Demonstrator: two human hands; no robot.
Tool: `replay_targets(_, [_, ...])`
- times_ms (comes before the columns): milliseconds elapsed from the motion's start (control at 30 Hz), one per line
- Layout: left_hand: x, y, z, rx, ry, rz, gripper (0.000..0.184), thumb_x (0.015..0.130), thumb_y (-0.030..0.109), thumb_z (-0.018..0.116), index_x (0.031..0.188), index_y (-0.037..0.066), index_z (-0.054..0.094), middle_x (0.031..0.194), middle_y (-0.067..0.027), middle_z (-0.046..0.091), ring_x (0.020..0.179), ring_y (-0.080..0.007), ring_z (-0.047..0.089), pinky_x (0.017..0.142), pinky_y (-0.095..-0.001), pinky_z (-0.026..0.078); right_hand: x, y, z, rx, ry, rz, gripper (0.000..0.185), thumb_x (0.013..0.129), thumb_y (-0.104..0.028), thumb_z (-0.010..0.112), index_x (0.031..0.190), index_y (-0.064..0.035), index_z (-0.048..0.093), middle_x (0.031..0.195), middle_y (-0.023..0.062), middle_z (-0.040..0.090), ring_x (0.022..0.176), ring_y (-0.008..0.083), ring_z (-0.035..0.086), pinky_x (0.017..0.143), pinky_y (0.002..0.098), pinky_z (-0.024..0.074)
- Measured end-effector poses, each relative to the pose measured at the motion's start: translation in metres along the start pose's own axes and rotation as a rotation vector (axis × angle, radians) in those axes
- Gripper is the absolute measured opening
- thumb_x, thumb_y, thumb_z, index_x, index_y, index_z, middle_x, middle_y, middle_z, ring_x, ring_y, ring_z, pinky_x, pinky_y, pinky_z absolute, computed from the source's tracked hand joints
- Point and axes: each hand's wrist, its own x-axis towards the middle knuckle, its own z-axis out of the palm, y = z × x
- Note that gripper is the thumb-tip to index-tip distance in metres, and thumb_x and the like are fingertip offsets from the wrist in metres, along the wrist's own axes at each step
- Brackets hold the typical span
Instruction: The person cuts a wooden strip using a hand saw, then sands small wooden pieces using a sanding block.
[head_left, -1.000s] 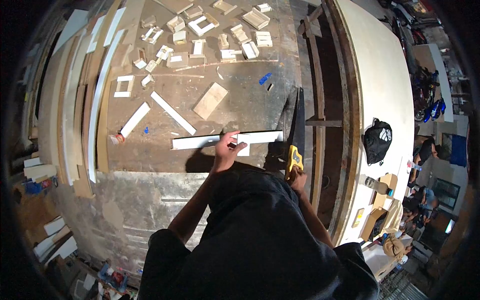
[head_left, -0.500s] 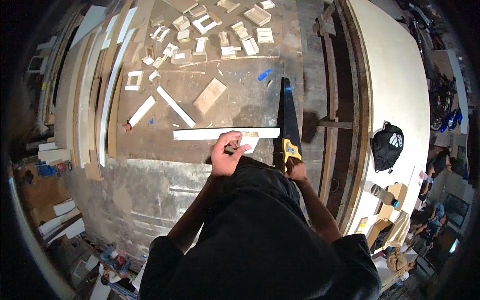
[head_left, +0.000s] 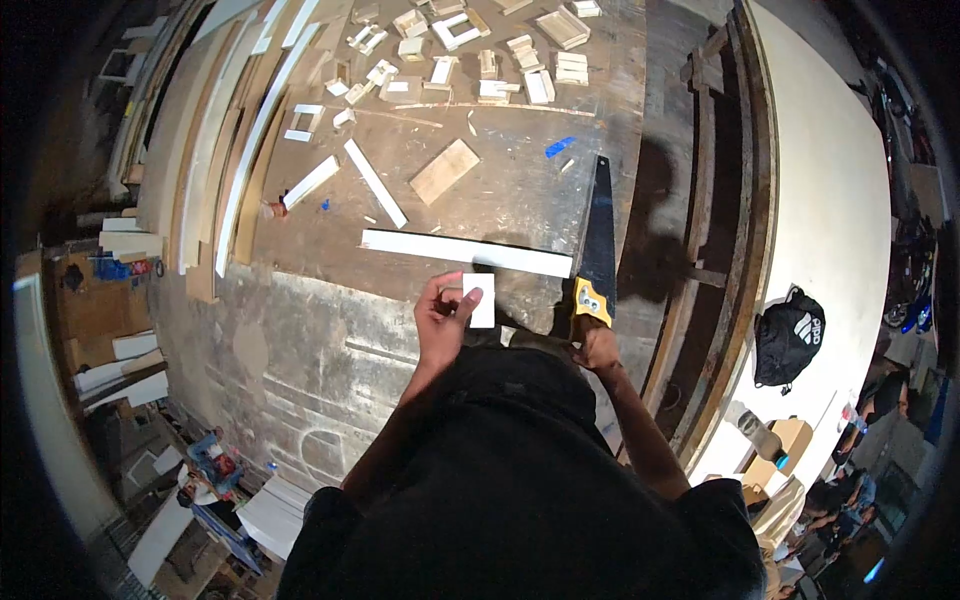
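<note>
My left hand (head_left: 443, 315) pinches a small white wood block (head_left: 481, 300) between thumb and fingers, in front of my body. My right hand (head_left: 598, 347) grips the yellow handle of a hand saw (head_left: 598, 225), whose dark blade points away from me over the worktable. Just beyond the block, a long white wood strip (head_left: 466, 251) lies across the table, its right end beside the saw blade. Farther off rest a plain wooden block (head_left: 444, 172) and a thinner white strip (head_left: 376, 184).
Several small wooden frames and boxes (head_left: 460, 32) lie at the table's far side. Long boards (head_left: 235, 160) are stacked at left. To the right stands a pale table (head_left: 820, 170) with a black bag (head_left: 790, 339) and a bottle (head_left: 760, 438). People are at the lower edges.
The white block has turned in my left hand, so a broad white face now shows. My view has rotated a little. The right hand still holds the saw.
</note>
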Motion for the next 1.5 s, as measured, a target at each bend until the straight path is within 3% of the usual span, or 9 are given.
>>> replay_targets(400, [0.074,-0.018,-0.142,0.075,-0.018,-0.390,0.038,0.084,0.013,0.081,0.115,0.004,0.062,0.080,-0.0014,0.066,0.065,-0.0048,0.051,0.057,-0.0222,0.039,0.027,-0.065,0.005,-0.142,0.214,0.169,0.042,0.080,-0.032,0.073,0.106,-0.0009,0.062,0.089,0.0193,0.067,0.077,0.0378,0.067,0.062,0.0468,0.0536])
replay_targets(700, [0.176,-0.073,-0.287,-0.014,-0.078,-0.150,0.021,0.089,0.006,0.074,0.108,0.003,0.066,0.088,-0.0039,0.069,0.082,-0.0108,0.064,0.073,-0.0281,0.052,0.067,-0.143,0.008,-0.434,0.195,0.615,0.025,0.086,-0.029,0.063,0.080,-0.0054,0.068,0.080,0.0180,0.070,0.073,0.0343,0.070,0.063,0.0439,0.0559])
replay_targets(800, [0.197,-0.072,-0.311,-0.003,-0.068,-0.092,0.022,0.090,0.005,0.071,0.112,0.003,0.068,0.090,-0.0037,0.070,0.081,-0.0096,0.063,0.073,-0.0268,0.052,0.074,-0.155,0.004,-0.386,0.322,0.457,0.031,0.085,-0.036,0.067,0.080,-0.0050,0.071,0.081,0.0185,0.071,0.072,0.0343,0.070,0.064,0.0439,0.0561])
replay_targets(933, [0.215,-0.072,-0.335,-0.083,-0.044,-0.094,0.025,0.093,0.003,0.067,0.117,0.004,0.068,0.093,-0.0028,0.071,0.082,-0.0078,0.062,0.075,-0.0250,0.050,0.110,-0.169,-0.011,-0.531,0.008,0.795,0.043,0.082,-0.048,0.071,0.074,-0.0055,0.074,0.076,0.0136,0.072,0.070,0.0262,0.072,0.061,0.0420,0.0559])
replay_targets(1000, [0.217,-0.064,-0.344,-0.049,-0.029,-0.116,0.025,0.093,0.004,0.066,0.118,0.004,0.068,0.094,-0.0027,0.070,0.083,-0.0077,0.062,0.075,-0.0247,0.049,0.154,-0.174,-0.003,-0.303,0.124,0.738,0.050,0.078,-0.055,0.074,0.065,-0.0071,0.070,0.063,0.0112,0.068,0.065,0.0275,0.071,0.063,0.0424,0.0556])
replay_targets(1067, [0.219,-0.060,-0.347,-0.012,-0.030,-0.137,0.025,0.094,0.004,0.065,0.119,0.004,0.068,0.094,-0.0027,0.070,0.083,-0.0075,0.062,0.076,-0.0243,0.049,0.225,-0.247,-0.021,-0.308,0.159,0.404,0.045,0.082,-0.046,0.075,0.071,-0.0031,0.068,0.076,0.0164,0.070,0.071,0.0325,0.070,0.065,0.0421,0.0535])
replay_targets(1200, [0.225,-0.045,-0.346,-0.086,-0.101,-0.023,0.028,0.095,0.008,0.065,0.123,0.006,0.065,0.096,-0.0013,0.069,0.082,-0.0076,0.062,0.071,-0.0240,0.052,0.350,-0.328,0.021,0.314,0.338,-0.009,0.039,0.082,-0.024,0.078,0.111,-0.0006,0.066,0.105,0.0221,0.068,0.096,0.0376,0.068,0.081,0.0405,0.0552])
replay_targets(1333, [0.208,0.012,-0.351,-0.099,-0.123,-0.199,0.029,0.094,0.015,0.066,0.122,0.010,0.062,0.093,-0.0010,0.069,0.077,-0.0090,0.065,0.053,-0.0268,0.056,0.429,-0.351,0.073,-0.233,0.401,-0.256,0.056,0.083,-0.029,0.074,0.129,-0.0017,0.055,0.110,0.0226,0.064,0.094,0.0388,0.065,0.078,0.0459,0.0546])
replay_targets(1500, [0.202,0.027,-0.357,-0.169,-0.066,-0.140,0.024,0.094,0.011,0.064,0.118,0.007,0.061,0.089,-0.0008,0.068,0.068,-0.0070,0.063,0.049,-0.0240,0.052,0.432,-0.337,0.057,-0.049,0.240,-0.318,0.039,0.085,-0.021,0.066,0.117,0.0015,0.061,0.097,0.0242,0.064,0.085,0.0402,0.065,0.076,0.0466,0.0544])
